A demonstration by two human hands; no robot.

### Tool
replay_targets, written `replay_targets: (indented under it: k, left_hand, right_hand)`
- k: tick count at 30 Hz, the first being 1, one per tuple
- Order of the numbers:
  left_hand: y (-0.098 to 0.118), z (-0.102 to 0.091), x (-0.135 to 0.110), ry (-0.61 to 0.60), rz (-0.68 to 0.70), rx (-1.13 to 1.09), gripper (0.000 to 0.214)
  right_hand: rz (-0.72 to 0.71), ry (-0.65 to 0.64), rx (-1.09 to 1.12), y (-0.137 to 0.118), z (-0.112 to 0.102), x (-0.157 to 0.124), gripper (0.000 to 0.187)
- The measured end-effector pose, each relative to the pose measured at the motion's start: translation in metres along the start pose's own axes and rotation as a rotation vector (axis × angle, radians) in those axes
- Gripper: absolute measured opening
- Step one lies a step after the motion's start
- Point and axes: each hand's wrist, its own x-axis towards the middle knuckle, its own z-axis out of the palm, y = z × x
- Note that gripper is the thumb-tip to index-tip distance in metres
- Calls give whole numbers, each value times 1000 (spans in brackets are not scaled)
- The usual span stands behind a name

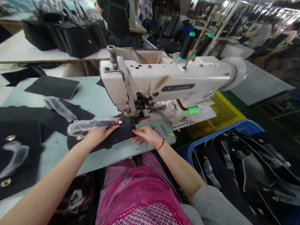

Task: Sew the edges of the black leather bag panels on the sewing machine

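A black leather piece (117,135) lies on the pale green table (93,97) under the needle of a white sewing machine (164,84). My left hand (99,132) rests flat on the piece, fingers stretched toward the needle, beside a strap wrapped in clear plastic (91,125) with a gold clasp. My right hand (146,134) lies flat at the piece's right edge, fingers spread, a red cord round the wrist.
More black pieces with gold eyelets (18,156) lie at the left. A blue crate (248,128) of black parts stands at the right, with a yellow crate (222,112) behind it. Finished black bags (70,34) sit on the far table. Other people work at the back.
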Motion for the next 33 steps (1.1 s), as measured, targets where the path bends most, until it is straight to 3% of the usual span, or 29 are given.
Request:
replay_targets:
  k: [20, 24, 28, 33]
  left_hand:
    - [11, -4, -1, -24, 41, 25, 50]
    - [12, -4, -1, -7, 89, 68, 41]
    - [15, 0, -2, 29, 185, 105, 31]
    - [14, 3, -3, 40, 197, 155, 34]
  right_hand:
    - [-87, 83, -11, 21, 2, 7, 54]
    - [-109, 110, -96, 31, 1, 11, 55]
    - [-206, 222, -210, 43, 0, 14, 50]
    - [-282, 237, -325, 41, -1, 10, 48]
